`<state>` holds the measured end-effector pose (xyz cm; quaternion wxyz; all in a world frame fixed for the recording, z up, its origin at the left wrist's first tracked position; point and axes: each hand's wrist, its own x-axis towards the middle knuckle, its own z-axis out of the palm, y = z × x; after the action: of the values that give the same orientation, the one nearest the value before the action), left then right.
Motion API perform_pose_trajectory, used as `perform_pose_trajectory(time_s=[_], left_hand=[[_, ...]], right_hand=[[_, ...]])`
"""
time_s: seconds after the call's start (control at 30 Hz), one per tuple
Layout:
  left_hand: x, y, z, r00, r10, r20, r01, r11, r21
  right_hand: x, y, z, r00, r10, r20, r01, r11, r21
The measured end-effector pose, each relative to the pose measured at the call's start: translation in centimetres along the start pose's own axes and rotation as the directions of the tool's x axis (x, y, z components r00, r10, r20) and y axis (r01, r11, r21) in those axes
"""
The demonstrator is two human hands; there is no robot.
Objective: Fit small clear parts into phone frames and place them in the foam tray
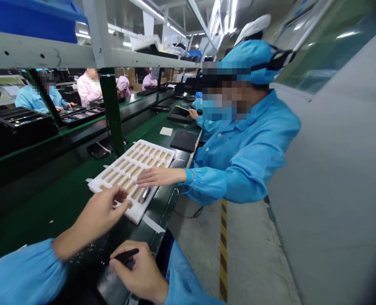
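My left hand [100,209] reaches over the near edge of a white foam tray [138,216], thumb and fingers apart with nothing visible between them. The tray has rows of narrow slots and lies on the green bench. A shiny metallic piece [145,195] sits in a slot on its right side. Closer to me, my right hand [141,271] is closed around a slim black pen-like tool [127,255], whose exact kind I cannot make out. A co-worker's hand [159,176] extends over the tray from the right.
A co-worker in a blue smock [235,152] sits close on the right. Beyond the tray lie a dark flat pad [184,140] and a pale square sheet [166,131]. A green post [111,112] rises behind the tray, under a shelf beam [57,51]. White tape [154,224] marks the bench edge.
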<state>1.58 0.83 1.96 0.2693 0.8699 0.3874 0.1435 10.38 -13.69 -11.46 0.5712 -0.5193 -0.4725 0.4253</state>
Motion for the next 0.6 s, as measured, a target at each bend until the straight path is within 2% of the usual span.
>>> perform_pose_trajectory(time_s=[0.1, 0.2, 0.27, 0.33, 0.43, 0.5, 0.6], left_hand=[[4.7, 0.2, 3.9, 0.998, -0.061, -0.028, 0.06, 0.998, -0.012], [6.6, 1.0, 7.4, 0.995, -0.09, -0.033, 0.09, 0.996, 0.024], [7.2, 2.0, 8.8, 0.995, -0.094, -0.037, 0.097, 0.993, 0.065], [7.7, 3.1, 9.4, 0.994, -0.1, -0.048, 0.104, 0.99, 0.1], [8.4, 4.5, 9.4, 0.99, -0.104, -0.091, 0.114, 0.986, 0.122], [8.8, 5.0, 9.1, 0.987, -0.097, -0.129, 0.113, 0.986, 0.126], [9.2, 5.0, 8.4, 0.981, -0.077, -0.177, 0.101, 0.986, 0.132]], right_hand=[[0.1, 0.3, 0.2, 0.999, -0.003, -0.032, 0.003, 1.0, -0.018], [0.3, 1.0, 0.4, 0.999, 0.008, -0.035, -0.008, 1.0, 0.011], [0.4, 1.7, 0.5, 1.0, -0.01, -0.029, 0.011, 0.999, 0.033], [0.3, 2.6, 0.7, 0.998, -0.038, -0.049, 0.04, 0.999, 0.029], [0.0, 4.0, 1.2, 0.985, -0.036, -0.167, 0.038, 0.999, 0.01], [-0.5, 4.7, 1.5, 0.971, -0.015, -0.24, 0.017, 1.0, 0.009], [-1.0, 4.8, 1.7, 0.96, 0.008, -0.281, -0.008, 1.0, 0.001]])
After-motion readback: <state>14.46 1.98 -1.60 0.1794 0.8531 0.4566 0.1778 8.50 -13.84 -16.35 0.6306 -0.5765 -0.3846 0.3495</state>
